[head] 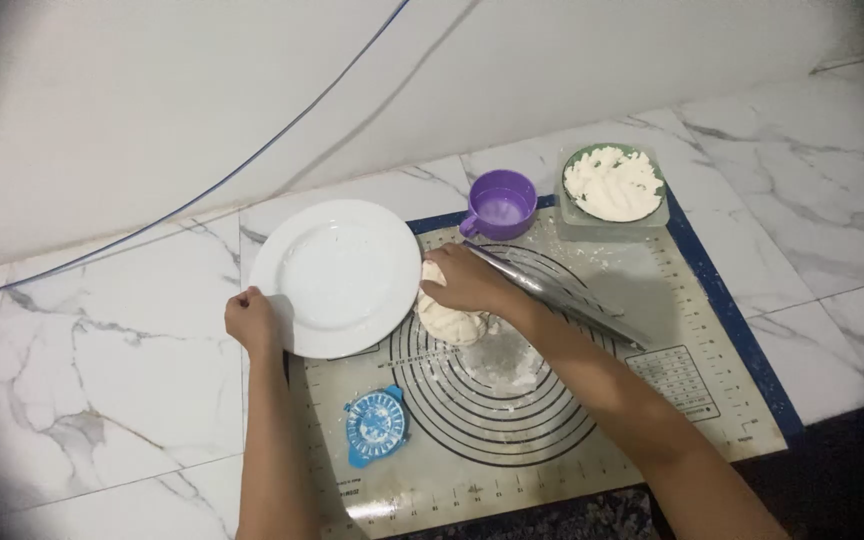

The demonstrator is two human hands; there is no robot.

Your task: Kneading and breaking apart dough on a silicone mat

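**A:** Start at the bottom of the frame. What lies nearest?

**B:** Both forearms enter from the lower edge. Between them, at lower centre, a blue round dumpling press lies on the baking mat, which is pale with a blue border and printed concentric circles.

**A:** Pose of the left hand?

**B:** The left hand sits left of centre with the forearm running nearly straight up the frame. Its fingers are curled onto the lower-left rim of the white plate; the grip is closed on that rim. The plate is round, glossy, and overlaps the mat's left edge.

**A:** And the right hand?

**B:** The right forearm crosses diagonally from lower right. The right hand rests palm-down at frame centre, fingers bent over the dough and pressing on it. The dough is a pale, lumpy mass lying just beside the plate's right rim, inside the printed circles, with loose flour scattered below it.

**A:** Beyond the hands?

**B:** A metal rolling pin lies diagonally behind the right wrist. Further up, a purple cup stands at the mat's top edge, and to its right a green bowl holds white filling.
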